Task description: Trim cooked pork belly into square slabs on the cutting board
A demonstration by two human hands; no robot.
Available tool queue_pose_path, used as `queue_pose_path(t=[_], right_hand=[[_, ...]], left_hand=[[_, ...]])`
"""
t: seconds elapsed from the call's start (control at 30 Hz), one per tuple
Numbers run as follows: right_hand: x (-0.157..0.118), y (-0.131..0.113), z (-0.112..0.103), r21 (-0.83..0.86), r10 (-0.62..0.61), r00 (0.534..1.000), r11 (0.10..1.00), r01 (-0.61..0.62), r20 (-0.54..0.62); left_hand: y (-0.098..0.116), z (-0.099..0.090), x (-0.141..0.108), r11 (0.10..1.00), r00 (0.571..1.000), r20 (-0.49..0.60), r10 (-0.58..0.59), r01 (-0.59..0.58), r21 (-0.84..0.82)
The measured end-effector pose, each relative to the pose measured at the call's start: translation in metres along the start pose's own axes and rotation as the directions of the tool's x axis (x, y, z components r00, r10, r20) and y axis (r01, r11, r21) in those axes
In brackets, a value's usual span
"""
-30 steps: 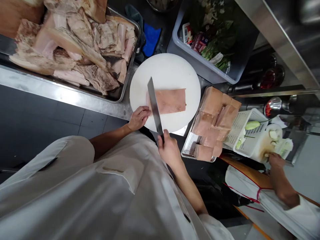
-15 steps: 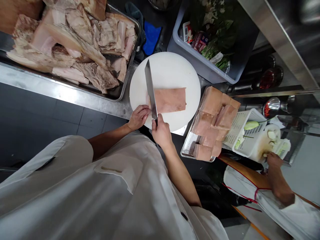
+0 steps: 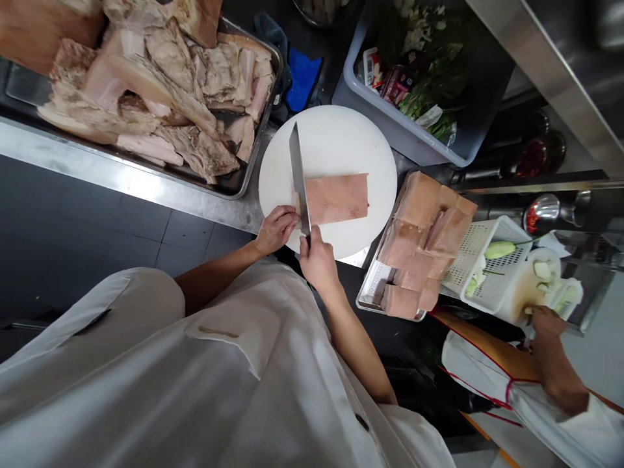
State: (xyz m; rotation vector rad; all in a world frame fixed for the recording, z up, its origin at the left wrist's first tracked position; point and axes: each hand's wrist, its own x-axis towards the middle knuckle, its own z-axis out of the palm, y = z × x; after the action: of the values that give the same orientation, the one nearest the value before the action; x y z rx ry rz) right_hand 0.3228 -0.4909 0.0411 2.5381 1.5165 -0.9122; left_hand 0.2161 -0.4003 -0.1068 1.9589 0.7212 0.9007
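A slab of pork (image 3: 337, 197) lies skin side up on the round white cutting board (image 3: 346, 140). My right hand (image 3: 319, 260) is wrapped round the handle of a kitchen knife (image 3: 299, 177), whose long blade stands across the slab's left end and points away from me. Left of the blade, my left hand (image 3: 277, 229) has its fingers bent together at a narrow edge of the pork. How firmly they grip it is partly hidden.
At the left a metal tray (image 3: 229, 192) holds large pieces of cooked meat. A smaller tray (image 3: 374, 286) to the right carries stacked pork blocks (image 3: 414, 234). Behind stands a grey bin (image 3: 414, 143) with greens and packets. A co-worker's hand (image 3: 548, 322) is beside a white basket (image 3: 492, 296).
The whole view has shifted slightly, so things sit a little farther right. Both hands and the knife keep nearly the same place at the pork's left end.
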Motion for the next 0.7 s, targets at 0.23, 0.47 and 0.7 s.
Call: queue_pose_path(t=[0.23, 0.47, 0.7], right_hand=[[-0.047, 0.024, 0.017, -0.014, 0.000, 0.997, 1.000, 0.001, 0.076], [0.053, -0.013, 0.006, 0.106, -0.045, 0.999, 0.993, 0.048, -0.031], [-0.055, 0.039, 0.027, 0.066, -0.027, 0.995, 0.998, 0.020, 0.101]], left_hand=[[0.004, -0.003, 0.000, 1.000, 1.000, -0.022, 0.006, -0.005, 0.008], [0.005, -0.013, 0.028, 0.991, 0.993, -0.026, -0.115, 0.116, 0.067], [-0.001, -0.006, 0.031, 0.927, 0.928, -0.087, -0.361, 0.368, 0.072]])
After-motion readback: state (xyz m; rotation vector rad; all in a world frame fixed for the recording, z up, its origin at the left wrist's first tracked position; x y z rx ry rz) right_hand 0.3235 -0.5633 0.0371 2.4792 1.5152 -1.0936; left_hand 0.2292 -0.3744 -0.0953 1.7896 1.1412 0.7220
